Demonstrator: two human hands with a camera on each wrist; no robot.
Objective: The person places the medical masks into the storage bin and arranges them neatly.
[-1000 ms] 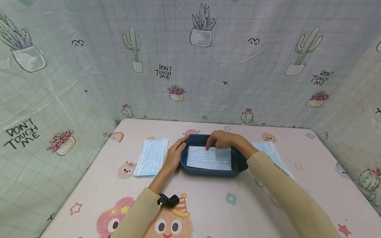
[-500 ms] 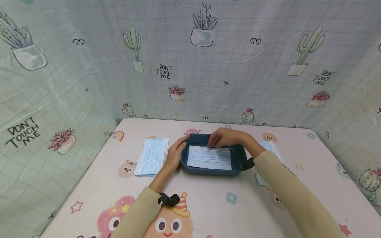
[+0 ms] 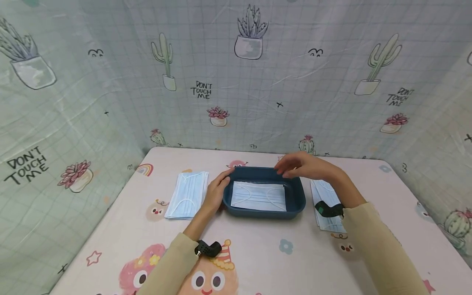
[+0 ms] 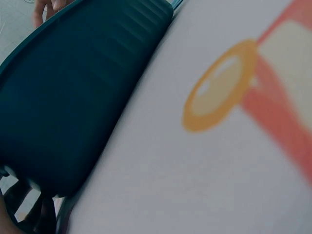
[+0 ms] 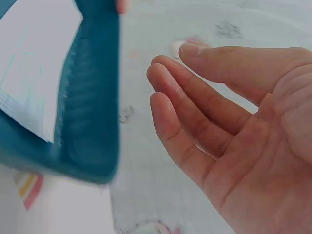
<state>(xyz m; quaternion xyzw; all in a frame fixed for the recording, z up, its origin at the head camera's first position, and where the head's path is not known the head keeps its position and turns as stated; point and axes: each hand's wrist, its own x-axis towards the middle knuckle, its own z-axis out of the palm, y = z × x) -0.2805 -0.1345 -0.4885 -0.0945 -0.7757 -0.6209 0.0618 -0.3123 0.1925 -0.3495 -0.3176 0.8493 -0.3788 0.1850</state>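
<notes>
A dark blue plastic basket [image 3: 258, 214] stands mid-table, with light blue disposable face masks [image 3: 259, 196] lying flat inside it. My left hand [image 3: 214, 192] holds the basket's left end at the rim; most of its fingers are hidden. My right hand [image 3: 307, 167] hovers above the basket's far right corner, fingers relaxed and slightly bent. In the right wrist view, nothing lies between the thumb and fingers [image 5: 195, 117], and the hand is apart from the basket wall [image 5: 92, 112].
Left of the basket lies a stack of face masks [image 3: 187, 195]. Another mask stack [image 3: 326, 217] lies at its right, partly covered by my right wrist and its black camera [image 3: 329, 209]. A patterned curtain [image 3: 254, 90] hangs behind the pink table [image 3: 258, 254].
My right hand has risen from the masks in the basket and moved right, its fingers loosening. More of the right mask stack shows now. My left hand has stayed at the basket.
</notes>
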